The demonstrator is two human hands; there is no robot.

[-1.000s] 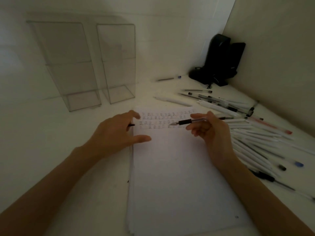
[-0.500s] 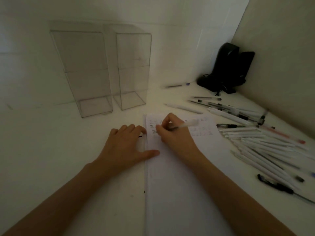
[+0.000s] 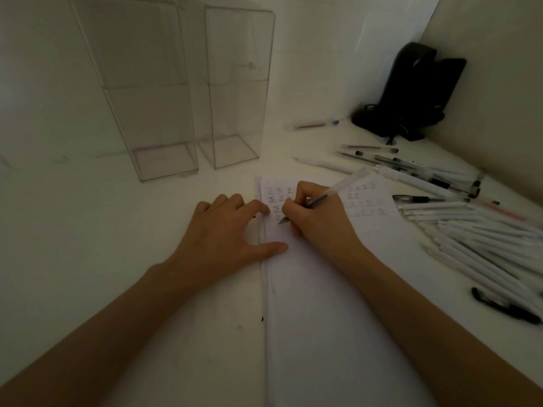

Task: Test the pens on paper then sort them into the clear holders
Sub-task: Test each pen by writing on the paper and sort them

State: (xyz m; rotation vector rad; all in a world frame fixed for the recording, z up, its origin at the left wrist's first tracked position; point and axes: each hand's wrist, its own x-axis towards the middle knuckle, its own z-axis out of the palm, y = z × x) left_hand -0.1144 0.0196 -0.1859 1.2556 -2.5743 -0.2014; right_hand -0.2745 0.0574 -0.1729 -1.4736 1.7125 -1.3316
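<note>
Two hands busy: right hand (image 3: 317,221) pinches clear-barrelled black-ink pen (image 3: 338,188), tip on white paper sheet (image 3: 308,304); left hand (image 3: 226,236) flat, pinning its edge. Risk: my palm drags thru inked marks (image 3: 277,198) while wet & smudges test.

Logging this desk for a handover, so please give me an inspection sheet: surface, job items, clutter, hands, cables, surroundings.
Surface: white table, a few dark specks.
Job's things: paper stack with test marks near its top; pen, tip at the paper; left clear holder and right clear holder upright at the back, no pens seen inside; pile of pens on the right.
Clutter: single pen apart near the back wall.
Hands: right hand grips the pen; left hand rests at the paper's left edge.
Cables: thin dark cord at the base of the black device.
Surroundings: pale walls meeting in a corner.
</note>
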